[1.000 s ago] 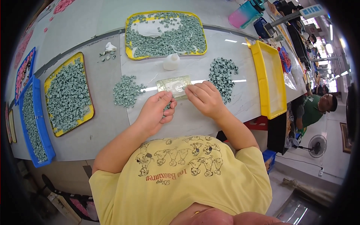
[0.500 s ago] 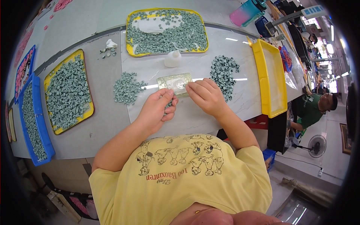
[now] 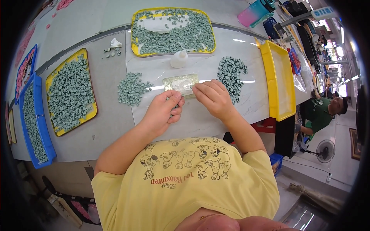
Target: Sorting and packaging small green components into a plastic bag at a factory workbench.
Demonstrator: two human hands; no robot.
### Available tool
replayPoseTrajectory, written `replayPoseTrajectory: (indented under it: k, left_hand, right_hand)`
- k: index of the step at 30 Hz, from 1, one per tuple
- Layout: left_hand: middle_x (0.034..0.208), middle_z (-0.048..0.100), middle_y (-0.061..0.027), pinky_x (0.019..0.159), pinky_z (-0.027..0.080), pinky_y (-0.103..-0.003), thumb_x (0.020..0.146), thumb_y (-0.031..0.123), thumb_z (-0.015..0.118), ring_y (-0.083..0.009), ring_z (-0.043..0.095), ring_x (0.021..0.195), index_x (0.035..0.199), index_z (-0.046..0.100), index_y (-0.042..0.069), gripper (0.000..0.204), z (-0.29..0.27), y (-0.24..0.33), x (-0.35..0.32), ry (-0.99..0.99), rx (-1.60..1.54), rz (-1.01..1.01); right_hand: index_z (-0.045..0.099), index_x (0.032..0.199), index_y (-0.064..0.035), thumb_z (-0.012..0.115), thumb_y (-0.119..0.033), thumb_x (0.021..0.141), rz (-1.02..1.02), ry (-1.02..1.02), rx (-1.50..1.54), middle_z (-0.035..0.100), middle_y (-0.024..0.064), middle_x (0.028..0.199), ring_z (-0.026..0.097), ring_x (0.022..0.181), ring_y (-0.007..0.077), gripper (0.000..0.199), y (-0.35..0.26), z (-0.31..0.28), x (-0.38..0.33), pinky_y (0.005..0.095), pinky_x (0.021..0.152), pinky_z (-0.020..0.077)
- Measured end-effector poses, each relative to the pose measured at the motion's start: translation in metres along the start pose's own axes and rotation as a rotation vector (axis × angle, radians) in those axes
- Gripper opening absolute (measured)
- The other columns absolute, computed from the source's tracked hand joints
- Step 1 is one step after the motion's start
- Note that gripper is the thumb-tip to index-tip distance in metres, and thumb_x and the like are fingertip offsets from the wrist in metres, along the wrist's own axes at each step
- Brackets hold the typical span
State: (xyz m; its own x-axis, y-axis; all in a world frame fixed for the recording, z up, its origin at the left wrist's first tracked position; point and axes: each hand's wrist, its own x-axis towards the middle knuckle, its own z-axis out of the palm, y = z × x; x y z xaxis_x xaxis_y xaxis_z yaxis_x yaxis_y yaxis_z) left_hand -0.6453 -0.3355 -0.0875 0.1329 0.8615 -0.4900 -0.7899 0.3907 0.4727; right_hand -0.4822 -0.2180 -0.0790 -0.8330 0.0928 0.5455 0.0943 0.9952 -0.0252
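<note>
Workshop, long grey-topped worktable (image 3: 111, 133), rectangular yellow trays (image 3: 91, 115) heaped with small grey-green pieces (image 3: 71, 92), black caged fan (image 3: 326, 151)

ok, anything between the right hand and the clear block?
Nothing visible. The right hand pinches a small green piece at the right end of the clear block; contact is unclear. The left hand is at the near-left edge, the white bottle beyond the far edge.
</note>
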Motion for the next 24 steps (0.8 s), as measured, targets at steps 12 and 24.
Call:
replayPoseTrajectory:
  k: [12, 24]
  left_hand:
    - [0.076, 0.043, -0.0015, 0.041, 0.024, -0.019, 0.095, 0.02, 0.043, -0.0058, 0.032, 0.053, 0.088, 0.043, 0.007, 0.015, -0.006, 0.001, -0.004, -0.025, 0.012, 0.025]
    - [0.077, 0.045, -0.0018, 0.041, 0.025, -0.02, 0.094, 0.019, 0.044, -0.0057, 0.032, 0.053, 0.09, 0.045, 0.005, 0.015, -0.013, 0.001, -0.005, 0.006, 0.035, 0.044]
  right_hand:
    - [0.061, 0.087, 0.0006, 0.061, -0.005, 0.082, 1.335, 0.189, 1.272, 0.063, 0.0053, 0.082, 0.055, 0.072, 0.0098, 0.008, -0.027, 0.007, 0.007, 0.0215, 0.068, 0.0433]
    - [0.063, 0.085, -0.002, 0.069, 0.003, 0.065, 0.365, 0.116, 0.188, 0.061, 0.0064, 0.083, 0.057, 0.071, 0.0182, 0.022, -0.01, 0.019, 0.002, 0.0272, 0.062, 0.0438]
